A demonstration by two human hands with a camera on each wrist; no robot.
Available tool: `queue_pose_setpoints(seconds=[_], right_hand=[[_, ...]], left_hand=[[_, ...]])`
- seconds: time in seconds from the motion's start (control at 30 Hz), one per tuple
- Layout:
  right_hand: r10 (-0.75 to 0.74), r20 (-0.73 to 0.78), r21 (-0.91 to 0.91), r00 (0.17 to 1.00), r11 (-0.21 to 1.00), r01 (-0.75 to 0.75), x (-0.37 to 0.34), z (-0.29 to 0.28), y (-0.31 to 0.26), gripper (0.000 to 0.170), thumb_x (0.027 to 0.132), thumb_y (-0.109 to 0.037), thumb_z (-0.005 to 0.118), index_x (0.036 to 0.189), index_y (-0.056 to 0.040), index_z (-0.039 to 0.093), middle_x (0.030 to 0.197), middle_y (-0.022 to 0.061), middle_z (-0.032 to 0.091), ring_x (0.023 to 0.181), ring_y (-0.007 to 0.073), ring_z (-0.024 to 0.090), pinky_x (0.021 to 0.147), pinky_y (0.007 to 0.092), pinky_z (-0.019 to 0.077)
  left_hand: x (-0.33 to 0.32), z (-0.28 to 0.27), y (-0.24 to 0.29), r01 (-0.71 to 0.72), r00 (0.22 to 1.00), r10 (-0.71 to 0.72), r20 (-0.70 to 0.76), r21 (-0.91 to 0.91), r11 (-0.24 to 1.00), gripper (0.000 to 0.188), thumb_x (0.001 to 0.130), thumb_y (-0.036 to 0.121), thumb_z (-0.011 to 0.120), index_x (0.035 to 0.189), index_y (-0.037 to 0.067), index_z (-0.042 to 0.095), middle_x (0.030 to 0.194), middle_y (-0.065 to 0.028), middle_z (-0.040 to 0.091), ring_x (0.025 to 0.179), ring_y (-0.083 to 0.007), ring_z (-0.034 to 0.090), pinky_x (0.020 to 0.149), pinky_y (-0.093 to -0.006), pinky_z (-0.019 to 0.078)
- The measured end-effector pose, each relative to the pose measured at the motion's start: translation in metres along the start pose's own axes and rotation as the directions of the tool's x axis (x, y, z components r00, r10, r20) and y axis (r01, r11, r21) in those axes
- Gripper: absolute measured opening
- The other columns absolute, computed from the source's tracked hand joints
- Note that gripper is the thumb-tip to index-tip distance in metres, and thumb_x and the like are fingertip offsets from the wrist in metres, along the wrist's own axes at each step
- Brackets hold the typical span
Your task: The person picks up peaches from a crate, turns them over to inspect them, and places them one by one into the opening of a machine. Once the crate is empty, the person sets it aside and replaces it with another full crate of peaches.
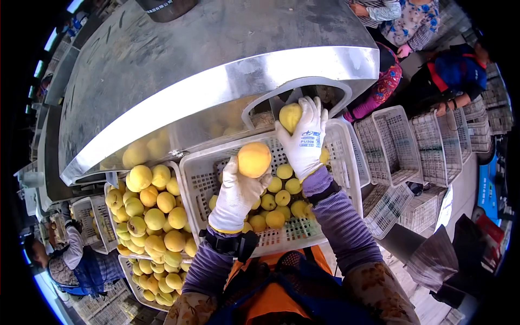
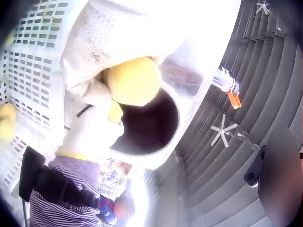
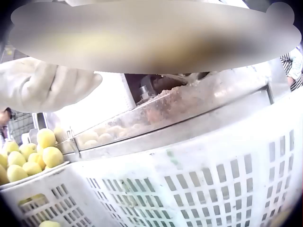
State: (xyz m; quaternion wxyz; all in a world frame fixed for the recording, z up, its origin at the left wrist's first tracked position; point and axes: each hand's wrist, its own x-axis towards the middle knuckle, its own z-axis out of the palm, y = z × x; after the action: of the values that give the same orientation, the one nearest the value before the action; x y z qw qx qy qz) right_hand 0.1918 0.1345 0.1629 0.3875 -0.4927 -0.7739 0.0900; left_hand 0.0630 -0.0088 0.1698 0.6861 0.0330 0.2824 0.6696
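Note:
In a white work glove, my left hand (image 1: 238,195) holds a yellow-orange peach (image 1: 254,160) above the near white crate (image 1: 189,179). My right hand (image 1: 306,138), also gloved, grips a yellow-green peach (image 1: 290,117) at the rounded opening (image 1: 260,116) in the metal machine's side. Below both hands, several yellow peaches (image 1: 275,219) lie in the crate. The left wrist view shows a yellow fruit (image 2: 134,81) against the fingers, with the other gloved hand (image 2: 92,130) beside it. Part of the right wrist view is blurred; a gloved hand (image 3: 45,87) shows at its left.
A full crate of peaches (image 1: 154,219) stands at the left, with another below it (image 1: 160,279). The machine's steel top (image 1: 216,49) spans the far side. Stacked crates (image 1: 390,141) stand at the right. Other people are at the upper right and lower left.

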Motion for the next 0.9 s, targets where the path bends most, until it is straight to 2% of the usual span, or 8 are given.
queue_pose_setpoints(seconds=[0.33,0.37,0.47,0.5,0.63,0.77,0.83,0.9], right_hand=[[-0.08,0.062,-0.104,0.995,0.991,0.086,0.06,0.012,0.002,0.083,0.078,-0.049,0.075,0.127,0.0098,0.043,0.127,0.0296,0.048,0.122,0.0466,0.046,0.112,0.0615,0.0245],[-0.108,0.041,0.093,0.993,0.99,0.104,0.055,-0.009,-0.005,0.088,0.079,-0.047,0.075,0.134,0.0104,0.037,0.131,0.032,0.046,0.124,0.0473,0.045,0.112,0.0591,0.0273],[-0.16,0.147,0.391,0.976,0.916,0.092,0.002,-0.073,-0.04,0.101,0.075,-0.038,0.08,0.149,0.0068,0.025,0.147,0.0317,0.035,0.14,0.0484,0.033,0.115,0.0546,0.0275],[-0.178,0.198,0.37,0.964,0.924,0.094,-0.012,-0.078,-0.048,0.098,0.073,-0.034,0.081,0.146,0.0065,0.029,0.145,0.0303,0.038,0.14,0.0484,0.034,0.115,0.055,0.0277],[-0.099,0.164,0.426,0.981,0.905,0.02,-0.028,-0.076,-0.048,0.084,0.07,-0.024,0.081,0.138,0.0055,0.041,0.138,0.0277,0.047,0.138,0.048,0.036,0.115,0.058,0.0263],[-0.104,-0.03,0.086,0.994,0.991,0.106,0.012,-0.009,-0.01,0.07,0.076,-0.023,0.076,0.132,0.0058,0.045,0.129,0.026,0.052,0.129,0.0478,0.045,0.113,0.061,0.027],[-0.089,0.016,-0.161,0.996,0.983,0.091,0.038,0.029,0.001,0.067,0.081,-0.035,0.071,0.129,0.0063,0.05,0.125,0.0256,0.054,0.122,0.0456,0.049,0.113,0.0611,0.0266],[-0.003,0.261,-0.221,0.965,0.973,0.063,0.071,0.019,-0.011,0.074,0.085,-0.052,0.064,0.127,0.0073,0.052,0.124,0.0274,0.053,0.122,0.0437,0.048,0.113,0.0603,0.025]], left_hand=[[0.005,0.022,-0.002,0.102,0.994,-0.109,-0.021,-0.207,0.973,0.054,0.094,0.044,0.055,0.129,0.003,0.052,0.116,-0.0187,0.059,0.088,-0.0247,0.057,0.075,-0.0366,0.0508],[0.008,0.017,-0.003,0.105,0.987,-0.08,0.14,-0.183,0.977,0.054,0.097,0.046,0.051,0.129,0.003,0.053,0.116,-0.0169,0.062,0.1,-0.0242,0.06,0.086,-0.0384,0.0511],[0.007,0.026,-0.005,0.125,0.992,-0.12,0.032,-0.234,0.964,0.051,0.098,0.044,0.05,0.13,0.003,0.054,0.122,-0.0169,0.062,0.104,-0.0257,0.061,0.091,-0.0413,0.0512],[0.012,0.025,-0.006,0.12,0.993,-0.12,-0.004,0.019,0.993,0.051,0.1,0.042,0.049,0.133,0.003,0.052,0.132,-0.0164,0.058,0.117,-0.0275,0.059,0.101,-0.0433,0.048],[0.006,0.041,-0.019,0.041,0.994,-0.054,0.099,0.132,0.99,0.08,0.098,0.062,0.044,0.151,0.004,0.032,0.151,-0.0168,0.042,0.139,-0.0289,0.042,0.116,-0.0451,0.0332],[0.012,-0.005,-0.019,0.001,0.993,0.044,-0.107,0.394,0.919,0.098,0.095,0.074,0.035,0.157,0.002,0.012,0.159,-0.0222,0.025,0.147,-0.0364,0.025,0.12,-0.0496,0.0213],[0.008,-0.027,-0.025,0.083,0.955,0.082,-0.286,0.522,0.849,0.096,0.096,0.071,0.037,0.157,0.001,0.014,0.159,-0.0231,0.024,0.149,-0.0404,0.019,0.121,-0.0503,0.0196],[0.015,-0.065,-0.034,0.179,0.914,0.216,-0.344,0.819,0.545,0.086,0.096,0.063,0.045,0.154,0.003,0.024,0.157,-0.0243,0.027,0.145,-0.0431,0.024,0.119,-0.0515,0.024]])
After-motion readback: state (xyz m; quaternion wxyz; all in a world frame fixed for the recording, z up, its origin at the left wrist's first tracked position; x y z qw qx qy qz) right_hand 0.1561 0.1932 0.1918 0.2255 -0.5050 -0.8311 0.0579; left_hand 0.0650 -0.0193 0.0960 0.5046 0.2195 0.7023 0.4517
